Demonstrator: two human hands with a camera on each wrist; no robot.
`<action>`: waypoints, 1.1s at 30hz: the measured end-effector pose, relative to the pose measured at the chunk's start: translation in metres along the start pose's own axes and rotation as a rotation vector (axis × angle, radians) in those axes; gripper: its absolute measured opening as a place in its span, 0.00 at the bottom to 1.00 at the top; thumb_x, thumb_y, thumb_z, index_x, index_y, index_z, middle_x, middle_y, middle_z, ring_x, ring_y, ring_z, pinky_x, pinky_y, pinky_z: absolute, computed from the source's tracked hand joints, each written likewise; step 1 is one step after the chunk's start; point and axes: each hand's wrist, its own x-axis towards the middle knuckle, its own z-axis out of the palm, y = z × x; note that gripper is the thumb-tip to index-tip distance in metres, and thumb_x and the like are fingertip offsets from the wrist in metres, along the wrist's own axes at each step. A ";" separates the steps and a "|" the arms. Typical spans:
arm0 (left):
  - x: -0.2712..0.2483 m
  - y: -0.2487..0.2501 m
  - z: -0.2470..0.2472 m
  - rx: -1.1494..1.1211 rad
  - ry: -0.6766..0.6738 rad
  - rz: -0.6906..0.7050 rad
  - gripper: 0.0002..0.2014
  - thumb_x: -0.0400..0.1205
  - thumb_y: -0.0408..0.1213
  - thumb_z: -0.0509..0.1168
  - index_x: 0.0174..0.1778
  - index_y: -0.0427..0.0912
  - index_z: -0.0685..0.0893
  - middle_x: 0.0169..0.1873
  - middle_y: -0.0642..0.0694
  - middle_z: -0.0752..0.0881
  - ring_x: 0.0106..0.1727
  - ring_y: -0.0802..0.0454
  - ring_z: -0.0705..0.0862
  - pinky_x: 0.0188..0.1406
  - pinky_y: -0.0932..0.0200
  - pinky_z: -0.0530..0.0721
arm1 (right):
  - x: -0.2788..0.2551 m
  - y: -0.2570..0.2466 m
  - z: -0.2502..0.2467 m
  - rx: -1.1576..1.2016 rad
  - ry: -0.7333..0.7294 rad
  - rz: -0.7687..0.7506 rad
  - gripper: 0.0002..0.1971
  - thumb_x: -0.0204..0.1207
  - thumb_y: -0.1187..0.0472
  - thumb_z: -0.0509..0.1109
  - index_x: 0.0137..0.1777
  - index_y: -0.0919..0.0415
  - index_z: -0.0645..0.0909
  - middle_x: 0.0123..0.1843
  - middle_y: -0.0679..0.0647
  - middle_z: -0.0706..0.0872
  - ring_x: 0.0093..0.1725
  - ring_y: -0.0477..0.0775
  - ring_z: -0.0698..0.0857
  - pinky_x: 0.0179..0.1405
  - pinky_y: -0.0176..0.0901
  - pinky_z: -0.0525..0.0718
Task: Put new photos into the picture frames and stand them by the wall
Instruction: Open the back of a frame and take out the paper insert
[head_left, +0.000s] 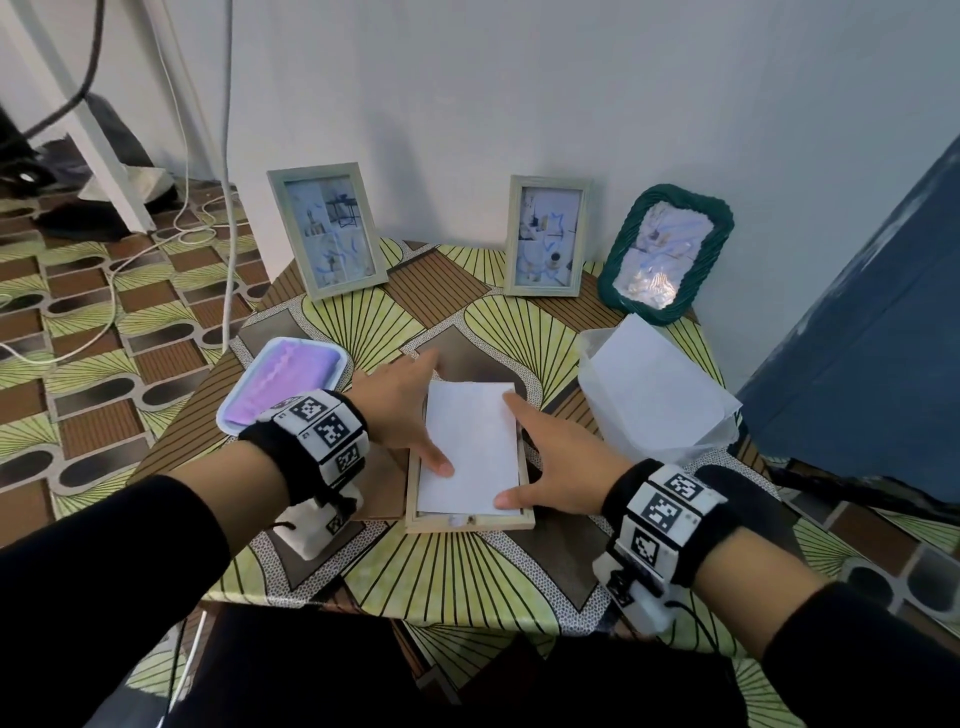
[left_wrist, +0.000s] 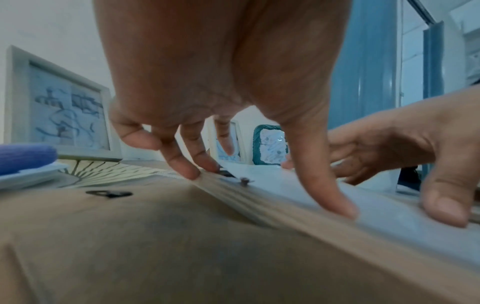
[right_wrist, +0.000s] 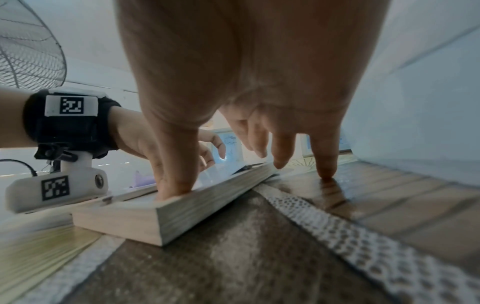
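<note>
Three upright frames (head_left: 328, 231), one flat (head_left: 470, 521)

No words, brand names or numbers can be read anywhere. The only signs are black-and-white square code markers on the left wristband (head_left: 326, 429) and on the right wristband (head_left: 663, 509). The right wrist view shows two more on the left wrist camera housing (right_wrist: 55, 188); they carry no legible characters.

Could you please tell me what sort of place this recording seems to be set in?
Probably a room in a home: a small table with a patterned cover stands against a plain wall, loose cables trail over the patterned floor, and a standing fan shows in the right wrist view.
</note>
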 end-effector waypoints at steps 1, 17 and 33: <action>0.000 -0.001 0.000 -0.039 -0.012 -0.014 0.53 0.51 0.61 0.85 0.69 0.53 0.66 0.57 0.52 0.79 0.58 0.51 0.76 0.64 0.44 0.77 | 0.000 0.000 0.000 0.011 -0.013 0.013 0.63 0.63 0.42 0.82 0.85 0.47 0.38 0.81 0.50 0.69 0.75 0.54 0.72 0.72 0.48 0.71; -0.005 -0.006 0.004 0.023 0.064 -0.009 0.55 0.50 0.66 0.82 0.73 0.53 0.71 0.62 0.55 0.73 0.63 0.53 0.75 0.67 0.41 0.73 | -0.001 -0.005 -0.005 -0.024 -0.053 0.027 0.62 0.66 0.42 0.80 0.85 0.50 0.35 0.83 0.52 0.66 0.75 0.56 0.73 0.72 0.47 0.72; -0.012 -0.004 -0.011 -0.301 0.178 0.071 0.38 0.65 0.37 0.83 0.66 0.55 0.68 0.39 0.56 0.85 0.40 0.59 0.86 0.44 0.55 0.88 | -0.059 0.009 -0.074 -0.379 0.222 0.247 0.31 0.80 0.40 0.62 0.79 0.48 0.60 0.67 0.51 0.83 0.64 0.57 0.81 0.59 0.55 0.83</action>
